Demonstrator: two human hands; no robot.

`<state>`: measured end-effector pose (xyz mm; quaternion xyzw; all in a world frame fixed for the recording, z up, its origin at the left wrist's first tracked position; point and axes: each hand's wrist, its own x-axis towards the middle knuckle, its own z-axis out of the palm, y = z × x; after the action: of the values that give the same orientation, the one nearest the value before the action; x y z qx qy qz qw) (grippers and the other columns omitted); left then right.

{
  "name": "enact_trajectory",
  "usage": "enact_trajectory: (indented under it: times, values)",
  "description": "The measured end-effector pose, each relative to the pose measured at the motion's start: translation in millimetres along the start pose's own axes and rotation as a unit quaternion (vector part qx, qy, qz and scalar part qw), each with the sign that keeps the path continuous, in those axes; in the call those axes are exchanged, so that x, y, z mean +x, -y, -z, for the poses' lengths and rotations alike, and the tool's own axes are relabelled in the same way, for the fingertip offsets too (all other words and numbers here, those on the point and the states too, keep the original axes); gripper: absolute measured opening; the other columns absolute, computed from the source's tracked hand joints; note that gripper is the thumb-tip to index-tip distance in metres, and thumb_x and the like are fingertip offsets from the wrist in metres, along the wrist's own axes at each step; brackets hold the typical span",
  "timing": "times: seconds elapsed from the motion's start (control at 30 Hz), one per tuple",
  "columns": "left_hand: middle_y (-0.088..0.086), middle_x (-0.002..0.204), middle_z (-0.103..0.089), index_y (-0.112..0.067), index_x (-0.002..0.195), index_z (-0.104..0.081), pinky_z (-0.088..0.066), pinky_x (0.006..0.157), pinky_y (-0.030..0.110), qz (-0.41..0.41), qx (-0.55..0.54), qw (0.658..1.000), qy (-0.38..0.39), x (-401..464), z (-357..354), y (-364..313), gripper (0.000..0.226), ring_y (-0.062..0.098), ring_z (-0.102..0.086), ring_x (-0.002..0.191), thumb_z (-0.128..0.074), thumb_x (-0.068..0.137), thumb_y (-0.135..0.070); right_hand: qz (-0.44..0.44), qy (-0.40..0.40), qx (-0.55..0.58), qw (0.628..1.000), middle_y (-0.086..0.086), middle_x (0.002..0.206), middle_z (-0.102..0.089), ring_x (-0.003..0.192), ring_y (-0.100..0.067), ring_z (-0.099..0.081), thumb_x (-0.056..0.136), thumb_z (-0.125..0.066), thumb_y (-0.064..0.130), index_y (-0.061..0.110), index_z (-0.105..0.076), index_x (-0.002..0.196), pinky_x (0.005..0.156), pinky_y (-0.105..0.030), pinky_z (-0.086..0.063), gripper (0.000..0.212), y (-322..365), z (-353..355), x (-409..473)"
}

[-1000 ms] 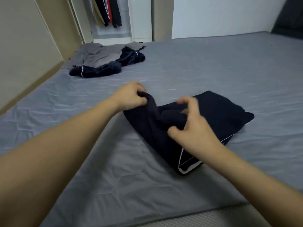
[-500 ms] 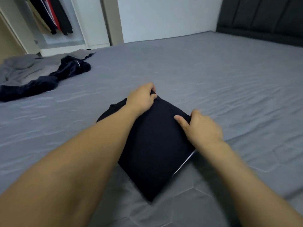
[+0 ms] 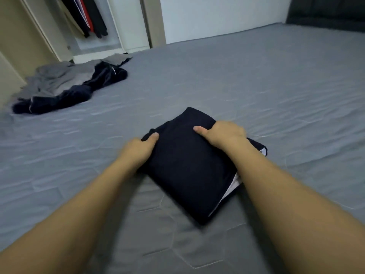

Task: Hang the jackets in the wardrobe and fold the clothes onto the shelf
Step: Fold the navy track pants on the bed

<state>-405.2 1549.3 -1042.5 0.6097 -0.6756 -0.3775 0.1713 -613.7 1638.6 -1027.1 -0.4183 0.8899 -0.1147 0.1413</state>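
Folded dark navy garment (image 3: 189, 169) lies flat on the grey bed sheet (image 3: 256, 86), a compact rectangle with one corner pointing away from the person. White trim shows along its right edge.

Left hand (image 3: 138, 149) grips the garment's left edge: thumb on top of the fabric, the other fingers out of sight past the edge. Right hand (image 3: 225, 133) grips the garment's right far edge the same way: thumb lying on top, fingers curled over the side and hidden. Both forearms reach in from the near side of the garment, bare.

Far left of the garment, well apart from it, a loose heap sits on the sheet: a crumpled grey garment (image 3: 59, 80) with a dark navy jacket (image 3: 79, 91) with thin white piping sprawled across its near side, touching it. Neither is folded.

Beyond that heap, farther from the folded garment, the wardrobe (image 3: 130, 26) stands open; dark and red hanging clothes (image 3: 88, 14) show inside its upper part. Only their lower ends are visible. A dark headboard (image 3: 325, 12) is at the far right of the garment, across the bed.
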Motion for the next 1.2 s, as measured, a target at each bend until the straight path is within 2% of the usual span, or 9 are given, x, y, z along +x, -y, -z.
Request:
enact_trajectory:
  times: [0.1, 0.27, 0.4, 0.5, 0.73, 0.87, 0.97, 1.07, 1.2]
  values:
    - [0.005, 0.099, -0.072, -0.010, 0.109, -0.068, -0.056, 0.075, 0.032, 0.010, -0.119, 0.991, 0.056, -4.3, 9.3, -5.1, 0.038, 0.023, -0.069, 0.085, -0.066, 0.089, -0.042, -0.009, 0.074, 0.099, 0.992, -0.003, 0.117, -0.063, 0.104, -0.027, -0.061, 0.072, -0.058, 0.078, 0.017, -0.061, 0.119, 0.088, -0.038, -0.048, 0.077, -4.7, 15.8, 6.8]
    - [0.001, 0.069, -0.074, -0.009, 0.093, -0.068, -0.049, 0.042, 0.020, 0.036, -0.208, 0.964, 0.161, -10.9, 42.8, -0.4, 0.017, 0.014, -0.070, 0.054, -0.075, 0.085, -0.023, -0.025, 0.206, 0.309, 0.928, -0.005, 0.096, -0.075, 0.085, -0.027, -0.073, 0.060, -0.085, 0.049, 0.013, -0.067, 0.109, 0.082, -0.041, -0.057, 0.063, -7.5, 34.9, -2.7]
    - [0.005, 0.107, -0.071, -0.013, 0.100, -0.054, -0.054, 0.066, 0.025, 0.024, -0.240, 0.958, 0.156, -9.1, 81.6, 14.8, 0.032, 0.014, -0.070, 0.084, -0.079, 0.080, -0.016, 0.006, 0.237, 0.359, 0.903, -0.009, 0.097, -0.075, 0.086, -0.029, -0.073, 0.065, -0.085, 0.039, 0.011, -0.069, 0.110, 0.081, -0.043, -0.057, 0.055, 26.8, 48.2, -16.2]
    - [0.003, 0.103, -0.075, -0.013, 0.101, -0.063, -0.055, 0.082, 0.033, 0.022, -0.223, 0.967, 0.123, -1.9, 150.4, 18.4, 0.034, 0.018, -0.071, 0.092, -0.083, 0.075, -0.020, 0.041, 0.237, 0.422, 0.874, -0.009, 0.104, -0.074, 0.093, -0.030, -0.072, 0.060, -0.087, 0.038, 0.013, -0.065, 0.116, 0.087, -0.046, -0.055, 0.065, 82.5, 66.4, -32.6]
    - [-0.013, 0.085, -0.076, -0.028, 0.093, -0.074, -0.054, 0.060, 0.018, -0.048, -0.063, 0.990, 0.121, -42.9, 399.1, -43.8, 0.047, 0.008, -0.073, 0.075, -0.078, 0.062, -0.064, 0.129, 0.246, 0.467, 0.839, -0.003, 0.106, -0.073, 0.089, -0.020, -0.072, 0.075, -0.078, 0.015, 0.018, -0.058, 0.121, 0.074, -0.032, -0.057, 0.050, 280.0, 179.8, -98.1]
    - [-0.015, 0.095, -0.075, -0.034, 0.101, -0.072, -0.054, 0.081, 0.024, -0.080, -0.023, 0.993, 0.083, -92.2, 570.8, -110.2, 0.034, 0.006, -0.071, 0.088, -0.074, 0.075, -0.056, 0.219, 0.200, 0.432, 0.852, 0.006, 0.104, -0.067, 0.081, -0.007, -0.070, 0.073, -0.082, 0.034, 0.027, -0.051, 0.112, 0.062, -0.019, -0.054, 0.050, 397.3, 303.3, -159.3]
    - [-0.012, 0.091, -0.075, -0.029, 0.099, -0.071, -0.054, 0.075, 0.024, -0.105, 0.010, 0.994, 0.026, -140.5, 698.2, -176.1, 0.029, 0.009, -0.071, 0.086, -0.071, 0.082, -0.053, 0.274, 0.176, 0.439, 0.837, 0.012, 0.102, -0.069, 0.086, -0.005, -0.070, 0.064, -0.082, 0.055, 0.034, -0.055, 0.107, 0.069, -0.021, -0.056, 0.054, 480.7, 412.7, -213.9]
    - [-0.012, 0.069, -0.071, -0.027, 0.079, -0.070, -0.045, 0.054, 0.023, -0.138, 0.081, 0.984, -0.079, -199.0, 816.4, -249.4, 0.037, 0.005, -0.067, 0.065, -0.066, 0.080, -0.063, 0.283, 0.193, 0.493, 0.800, 0.006, 0.106, -0.072, 0.091, -0.011, -0.071, 0.073, -0.079, 0.048, 0.028, -0.064, 0.110, 0.071, -0.024, -0.057, 0.045, 553.6, 521.7, -267.2]
    - [-0.008, 0.059, -0.062, -0.023, 0.067, -0.063, -0.038, 0.050, 0.027, -0.175, 0.137, 0.931, -0.288, -270.9, 944.3, -328.7, 0.065, 0.010, -0.060, 0.059, -0.051, 0.064, -0.087, 0.278, 0.199, 0.588, 0.733, 0.001, 0.111, -0.072, 0.097, -0.017, -0.071, 0.086, -0.071, 0.030, 0.021, -0.062, 0.120, 0.071, -0.025, -0.058, 0.036, 624.3, 635.4, -330.2]
